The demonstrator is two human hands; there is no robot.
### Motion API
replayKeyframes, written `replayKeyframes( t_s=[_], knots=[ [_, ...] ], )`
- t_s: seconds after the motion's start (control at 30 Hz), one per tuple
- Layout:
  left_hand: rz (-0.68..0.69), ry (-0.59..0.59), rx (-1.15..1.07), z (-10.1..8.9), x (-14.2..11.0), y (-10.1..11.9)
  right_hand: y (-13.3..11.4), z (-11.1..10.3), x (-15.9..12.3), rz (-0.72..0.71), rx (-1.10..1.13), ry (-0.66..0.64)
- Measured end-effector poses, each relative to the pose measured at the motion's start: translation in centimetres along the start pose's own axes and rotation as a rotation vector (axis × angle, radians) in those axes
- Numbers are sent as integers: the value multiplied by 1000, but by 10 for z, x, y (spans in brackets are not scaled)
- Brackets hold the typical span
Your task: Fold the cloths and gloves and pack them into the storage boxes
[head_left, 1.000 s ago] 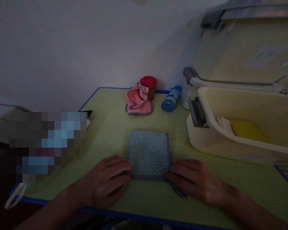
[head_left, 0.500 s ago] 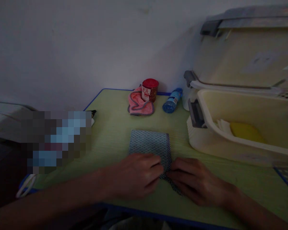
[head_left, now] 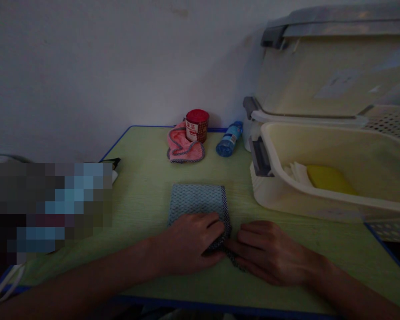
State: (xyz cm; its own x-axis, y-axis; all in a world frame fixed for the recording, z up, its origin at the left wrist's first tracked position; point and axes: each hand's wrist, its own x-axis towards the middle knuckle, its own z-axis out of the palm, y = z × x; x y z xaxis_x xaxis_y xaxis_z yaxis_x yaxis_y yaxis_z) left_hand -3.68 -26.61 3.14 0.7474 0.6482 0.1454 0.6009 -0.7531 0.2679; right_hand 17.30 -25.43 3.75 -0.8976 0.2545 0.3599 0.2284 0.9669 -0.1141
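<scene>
A folded blue-grey mesh cloth (head_left: 197,201) with a dark checked border lies on the green table (head_left: 146,186) in front of me. My left hand (head_left: 190,242) covers the cloth's near edge, fingers curled and pinching its near right corner. My right hand (head_left: 270,253) rests on the table just right of that corner, fingers bent, touching the checked border loop beside the left fingertips.
At the back stand a red can (head_left: 197,125), a pink cloth (head_left: 183,149) and a lying blue bottle (head_left: 228,139). A cream plastic bin (head_left: 320,195) holding a yellow sponge (head_left: 327,178) fills the right. A blurred patch (head_left: 55,209) sits at the left edge.
My left hand slid right along the cloth's near edge from the left corner to the right corner, meeting my right hand. The cloth looks narrower now.
</scene>
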Motion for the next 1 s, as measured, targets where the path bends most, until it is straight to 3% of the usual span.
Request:
replayKeyframes(
  t_s=[0.27, 0.53, 0.73, 1.0],
  knots=[
    [-63, 69, -225, -2, -2, -6, 5, -1, -2, 102, 164, 3],
    [-293, 30, -656, -11, 4, -14, 11, 3, 0, 206, 390, -25],
    [-372, -3, -932, -13, 6, -23, 10, 0, 3, 213, 424, -60],
    [-406, 14, -1119, -14, 9, -29, 7, 0, 7, 283, 434, -78]
  ],
)
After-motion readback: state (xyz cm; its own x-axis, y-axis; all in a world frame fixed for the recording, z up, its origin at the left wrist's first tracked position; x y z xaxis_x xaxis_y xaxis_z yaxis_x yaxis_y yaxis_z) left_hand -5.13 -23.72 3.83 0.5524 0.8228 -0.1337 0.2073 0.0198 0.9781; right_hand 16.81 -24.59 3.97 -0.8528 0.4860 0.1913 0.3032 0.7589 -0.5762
